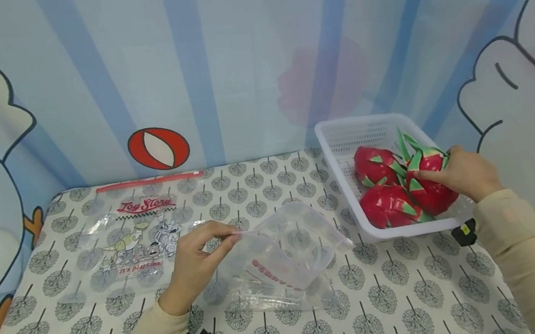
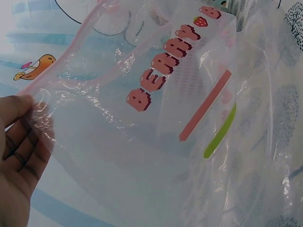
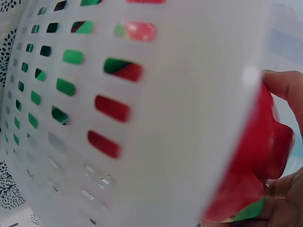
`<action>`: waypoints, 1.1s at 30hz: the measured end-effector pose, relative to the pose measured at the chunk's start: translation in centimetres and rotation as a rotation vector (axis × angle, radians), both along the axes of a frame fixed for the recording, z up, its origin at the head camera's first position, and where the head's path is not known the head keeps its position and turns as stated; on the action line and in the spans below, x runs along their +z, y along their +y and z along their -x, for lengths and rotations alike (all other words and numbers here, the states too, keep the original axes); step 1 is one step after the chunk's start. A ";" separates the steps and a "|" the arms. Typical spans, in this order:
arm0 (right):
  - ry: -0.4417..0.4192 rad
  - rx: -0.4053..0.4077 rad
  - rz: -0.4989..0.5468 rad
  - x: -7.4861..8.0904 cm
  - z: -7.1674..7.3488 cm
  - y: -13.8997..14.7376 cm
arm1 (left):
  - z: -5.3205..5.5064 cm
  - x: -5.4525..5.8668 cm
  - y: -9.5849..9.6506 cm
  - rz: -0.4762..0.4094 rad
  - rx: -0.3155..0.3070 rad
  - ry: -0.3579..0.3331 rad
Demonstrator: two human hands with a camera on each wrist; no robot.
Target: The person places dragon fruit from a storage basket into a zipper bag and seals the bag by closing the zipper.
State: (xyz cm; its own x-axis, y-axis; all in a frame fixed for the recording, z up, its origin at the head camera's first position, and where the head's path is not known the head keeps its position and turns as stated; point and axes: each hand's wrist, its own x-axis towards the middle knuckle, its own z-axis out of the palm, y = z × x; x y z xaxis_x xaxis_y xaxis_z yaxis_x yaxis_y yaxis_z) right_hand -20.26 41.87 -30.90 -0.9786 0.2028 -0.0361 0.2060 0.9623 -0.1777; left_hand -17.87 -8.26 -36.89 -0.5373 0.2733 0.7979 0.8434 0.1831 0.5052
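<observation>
Left hand (image 1: 199,262) on a clear bag (image 1: 269,258), right hand (image 1: 473,174) on a red dragon fruit (image 1: 431,191).
Beside a flat printed bag (image 1: 143,227), the left hand pinches the clear bag's gaping rim; only the left wrist view makes "BERRY" legible. Rightmost in the white basket (image 1: 399,230), the red dragon fruit is gripped; the right wrist view adds thumb and fingers spread round it. In the head view its leaves point away, long axis slanting upper left to lower right.

Counter (image 1: 388,311): flat, even light in head view
Bag (image 2: 109,137): white glints on plastic
Left hand (image 2: 22,161): dim, fingers shadowed
Basket (image 3: 199,94): blurred up close
Fruit (image 3: 253,151): soft sheen
</observation>
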 end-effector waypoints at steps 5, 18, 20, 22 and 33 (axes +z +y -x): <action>0.012 -0.001 -0.012 0.1 0.0 -0.1 | 0.0 0.1 0.1 -0.002 0.008 0.017; -0.001 0.005 -0.027 1.0 0.0 -0.7 | 0.0 0.1 0.1 0.002 0.009 0.013; -0.020 0.018 -0.019 1.2 0.2 -0.8 | 0.0 0.0 0.1 0.002 0.011 0.011; -0.032 0.037 -0.016 1.5 0.3 -0.9 | 0.0 0.0 0.1 0.004 0.011 0.007; -0.050 0.076 -0.064 3.5 1.3 -0.6 | 0.0 0.2 0.0 0.007 0.004 -0.009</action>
State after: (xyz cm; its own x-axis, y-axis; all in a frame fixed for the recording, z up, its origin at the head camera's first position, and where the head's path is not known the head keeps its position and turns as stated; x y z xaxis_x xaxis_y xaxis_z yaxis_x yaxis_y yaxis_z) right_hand -21.51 41.23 -27.39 -0.9885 0.1314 -0.0742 0.1389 0.9846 -0.1065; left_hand -17.82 -8.22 -36.74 -0.5453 0.2765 0.7913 0.8382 0.1901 0.5111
